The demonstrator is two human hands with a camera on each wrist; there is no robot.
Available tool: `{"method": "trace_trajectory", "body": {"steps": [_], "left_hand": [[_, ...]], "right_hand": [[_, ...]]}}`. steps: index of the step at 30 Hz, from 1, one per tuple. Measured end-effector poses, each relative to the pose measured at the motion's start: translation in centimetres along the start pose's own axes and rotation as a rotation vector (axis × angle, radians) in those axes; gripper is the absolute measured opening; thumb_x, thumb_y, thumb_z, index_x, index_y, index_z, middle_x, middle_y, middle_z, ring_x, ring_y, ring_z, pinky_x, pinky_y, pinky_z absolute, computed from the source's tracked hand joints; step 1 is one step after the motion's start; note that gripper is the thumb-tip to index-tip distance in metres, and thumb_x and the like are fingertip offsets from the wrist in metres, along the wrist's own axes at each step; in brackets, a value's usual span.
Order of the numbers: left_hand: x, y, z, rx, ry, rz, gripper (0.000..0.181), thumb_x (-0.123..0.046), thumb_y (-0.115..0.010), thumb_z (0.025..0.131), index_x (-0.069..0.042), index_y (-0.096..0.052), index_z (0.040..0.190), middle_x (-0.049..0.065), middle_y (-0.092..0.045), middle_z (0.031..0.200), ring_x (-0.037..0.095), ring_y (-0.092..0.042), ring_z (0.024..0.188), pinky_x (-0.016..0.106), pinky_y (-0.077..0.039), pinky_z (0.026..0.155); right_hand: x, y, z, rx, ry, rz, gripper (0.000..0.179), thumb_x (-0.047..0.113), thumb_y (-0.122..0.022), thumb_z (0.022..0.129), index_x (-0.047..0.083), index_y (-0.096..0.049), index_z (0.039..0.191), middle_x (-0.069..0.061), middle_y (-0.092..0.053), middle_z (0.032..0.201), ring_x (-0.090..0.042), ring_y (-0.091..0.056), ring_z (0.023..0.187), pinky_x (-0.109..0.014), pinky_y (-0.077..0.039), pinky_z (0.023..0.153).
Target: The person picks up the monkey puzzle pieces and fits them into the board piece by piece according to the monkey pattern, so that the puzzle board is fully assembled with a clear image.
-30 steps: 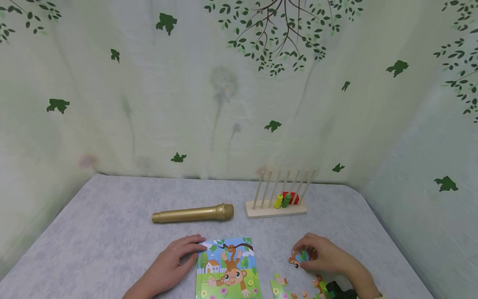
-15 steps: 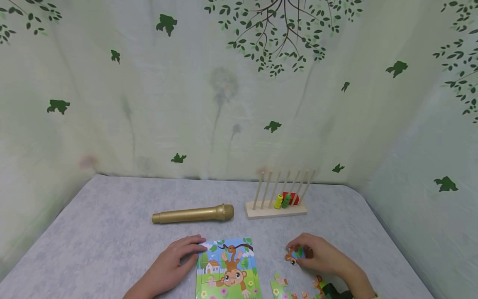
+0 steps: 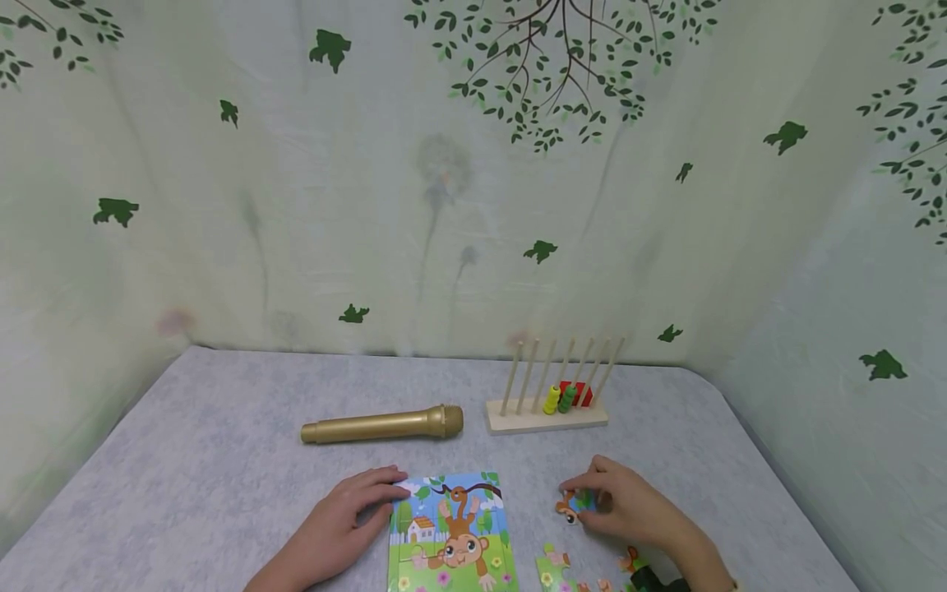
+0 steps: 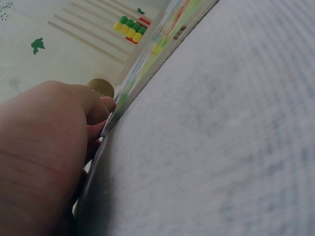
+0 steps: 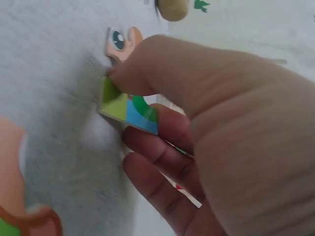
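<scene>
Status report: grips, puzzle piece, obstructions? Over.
Right grip pinching puzzle piece. Left grip touching picture board. Gold microphone, bead rack farther back, out of the way.

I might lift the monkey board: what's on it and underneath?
Only the left hand shows on top of the monkey board, at its left edge. What lies beneath is covered; its lower end lies outside the head view.

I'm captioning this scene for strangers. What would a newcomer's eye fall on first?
Probably the bright monkey picture at the near middle of the table, its left edge touched by the left hand. To its right, the right hand pinches an eye-printed puzzle piece. Farther back, a gold microphone lies left of a wooden peg rack with yellow and green beads.
</scene>
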State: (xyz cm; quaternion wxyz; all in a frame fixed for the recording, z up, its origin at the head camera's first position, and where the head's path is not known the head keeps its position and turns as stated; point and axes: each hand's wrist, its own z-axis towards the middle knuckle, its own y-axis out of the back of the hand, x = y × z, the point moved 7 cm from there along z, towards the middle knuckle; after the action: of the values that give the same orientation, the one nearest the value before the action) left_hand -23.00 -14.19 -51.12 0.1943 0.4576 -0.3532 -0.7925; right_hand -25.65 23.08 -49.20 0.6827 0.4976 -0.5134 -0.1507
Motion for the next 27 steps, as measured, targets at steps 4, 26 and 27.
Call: {"method": "trace_trajectory", "body": {"steps": [4,26,27], "left_hand": [[0.1,0.0,0.0,-0.002,-0.004,0.001,0.03,-0.016,-0.07,0.099,-0.037,-0.073,0.12,-0.012,-0.064,0.14,0.023,-0.059,0.133,0.051,-0.053,0.103],[0.1,-0.1,0.0,0.023,0.034,-0.015,0.03,-0.017,-0.069,0.099,-0.038,-0.072,0.12,-0.013,-0.063,0.141,0.023,-0.058,0.134,0.052,-0.052,0.105],[0.2,-0.1,0.0,0.02,0.03,-0.013,0.03,-0.017,-0.07,0.099,-0.038,-0.073,0.12,-0.013,-0.063,0.14,0.023,-0.058,0.134,0.052,-0.052,0.104]], "right_hand": [[0.3,-0.1,0.1,-0.032,0.031,-0.01,0.034,0.014,-0.079,0.087,0.024,-0.076,0.12,0.011,-0.052,0.089,0.0,-0.048,0.074,-0.02,-0.048,0.063],[1.2,-1.2,0.3,0.007,0.084,0.102,0.034,0.016,-0.074,0.095,0.016,-0.069,0.129,0.008,-0.07,0.109,0.004,-0.052,0.072,-0.02,-0.051,0.063],[1.3,-1.2,0.3,0.008,0.083,0.106,0.034,0.017,-0.074,0.095,0.016,-0.069,0.129,0.008,-0.07,0.107,0.004,-0.052,0.071,-0.02,-0.051,0.062]]}}
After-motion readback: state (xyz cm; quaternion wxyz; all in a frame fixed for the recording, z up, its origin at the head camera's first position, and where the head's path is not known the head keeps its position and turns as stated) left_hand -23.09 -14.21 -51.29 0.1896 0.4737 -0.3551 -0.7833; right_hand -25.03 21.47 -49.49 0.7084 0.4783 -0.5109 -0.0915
